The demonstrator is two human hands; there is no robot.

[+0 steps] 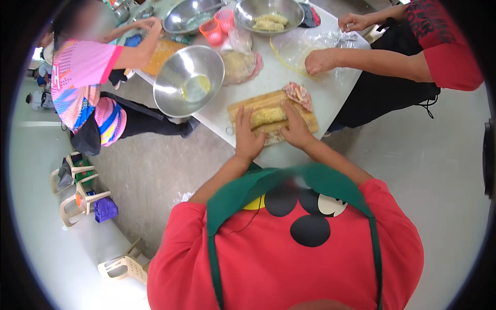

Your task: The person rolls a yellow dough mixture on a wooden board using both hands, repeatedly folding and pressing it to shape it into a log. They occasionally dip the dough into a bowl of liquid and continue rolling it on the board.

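Note:
A pale yellowish food roll [269, 117] lies across a wooden cutting board [248, 102]. My left hand [248, 135] grips its left end, fingers stretched over the board and thumb near the front. At the other end, my right hand [297, 126] presses the roll with fingers along its right side. Some wrinkled film or sheet [272, 137], whose material I cannot tell, shows between my hands at the board's front edge. A pinkish piece of raw meat or skin [298, 95] rests on the board's back right corner.
A large steel bowl [190, 81] with yellowish residue juts past the white table's [279, 73] left edge. Behind stand orange cups [211, 33], bagged meat [238, 66] and a bowl of rolls [269, 9]. A person's hand [321, 62] touches clear plastic at right; another person [85, 69] works at left.

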